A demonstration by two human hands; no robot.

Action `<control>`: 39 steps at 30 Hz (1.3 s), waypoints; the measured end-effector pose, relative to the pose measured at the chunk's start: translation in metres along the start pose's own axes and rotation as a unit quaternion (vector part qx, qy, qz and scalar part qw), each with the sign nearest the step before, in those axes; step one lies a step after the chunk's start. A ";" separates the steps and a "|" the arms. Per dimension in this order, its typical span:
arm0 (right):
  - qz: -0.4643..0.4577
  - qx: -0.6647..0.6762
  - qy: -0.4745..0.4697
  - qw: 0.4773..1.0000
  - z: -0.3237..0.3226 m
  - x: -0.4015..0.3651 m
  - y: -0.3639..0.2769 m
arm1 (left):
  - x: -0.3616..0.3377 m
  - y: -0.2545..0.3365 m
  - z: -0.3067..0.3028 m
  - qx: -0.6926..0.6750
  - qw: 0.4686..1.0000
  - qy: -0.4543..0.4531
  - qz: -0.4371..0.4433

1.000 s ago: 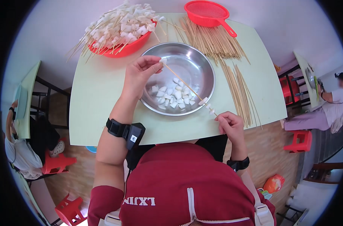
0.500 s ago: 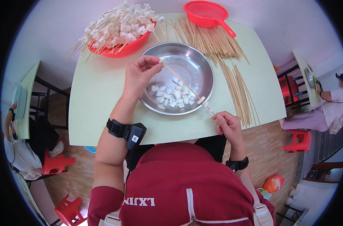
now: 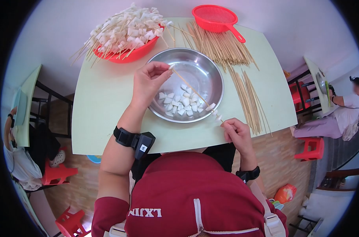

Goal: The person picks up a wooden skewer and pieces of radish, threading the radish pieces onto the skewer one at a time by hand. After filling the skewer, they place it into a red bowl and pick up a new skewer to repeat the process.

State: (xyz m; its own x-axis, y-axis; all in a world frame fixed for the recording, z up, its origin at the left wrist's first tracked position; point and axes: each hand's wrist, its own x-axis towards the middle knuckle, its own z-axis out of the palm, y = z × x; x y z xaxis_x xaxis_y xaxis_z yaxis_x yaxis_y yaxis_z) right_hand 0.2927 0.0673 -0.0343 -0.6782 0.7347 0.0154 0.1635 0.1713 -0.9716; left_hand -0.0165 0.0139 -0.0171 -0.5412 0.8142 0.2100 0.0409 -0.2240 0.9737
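Observation:
A thin wooden skewer (image 3: 190, 86) slants between my hands over a steel bowl (image 3: 220, 77). My right hand (image 3: 238, 133) is closed around its lower end, just past the bowl's near right rim. Two or so white chunks (image 3: 210, 107) are threaded on the skewer near that hand. Above the bowl's far left side, my left hand (image 3: 150, 81) pinches a small white chunk (image 3: 171, 67) at the skewer's upper tip. In the bowl lies a pile of loose white cubes (image 3: 182, 103), of a food I cannot tell.
A red basin (image 3: 136, 54) heaped with filled skewers (image 3: 128, 31) stands far left. Bare skewers (image 3: 223, 47) lie far right, with a smaller bundle (image 3: 248, 102) nearer me and a red strainer (image 3: 214, 17) behind. Other people sit at side tables, one at right (image 3: 347, 110).
My hands keep nearly the same pose, with the skewer still slanting between them. The whole view has shifted slightly, so the table and bowl appear a little lower.

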 end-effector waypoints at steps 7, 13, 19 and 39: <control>0.077 0.105 -0.075 0.989 -0.004 0.003 -0.004 | 0.000 0.001 0.001 -0.008 1.000 0.004 0.005; 0.042 0.063 -0.045 0.996 0.005 0.003 -0.004 | -0.001 0.003 0.001 -0.009 1.000 0.007 -0.001; 0.034 0.026 -0.020 0.999 0.003 0.007 -0.009 | 0.000 -0.001 0.000 -0.002 1.000 0.014 0.017; 0.030 0.044 -0.037 0.998 0.016 0.026 -0.029 | -0.007 0.009 0.007 0.048 0.999 0.002 0.019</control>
State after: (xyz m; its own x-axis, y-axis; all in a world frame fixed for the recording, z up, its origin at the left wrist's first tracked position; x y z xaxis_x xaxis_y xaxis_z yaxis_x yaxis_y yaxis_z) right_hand 0.2592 0.0706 -0.0092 -0.7210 0.6905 -0.0580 0.1446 0.0681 -0.9871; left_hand -0.0063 0.0099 -0.0093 -0.5408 0.8041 0.2471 0.1419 -0.2024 0.9690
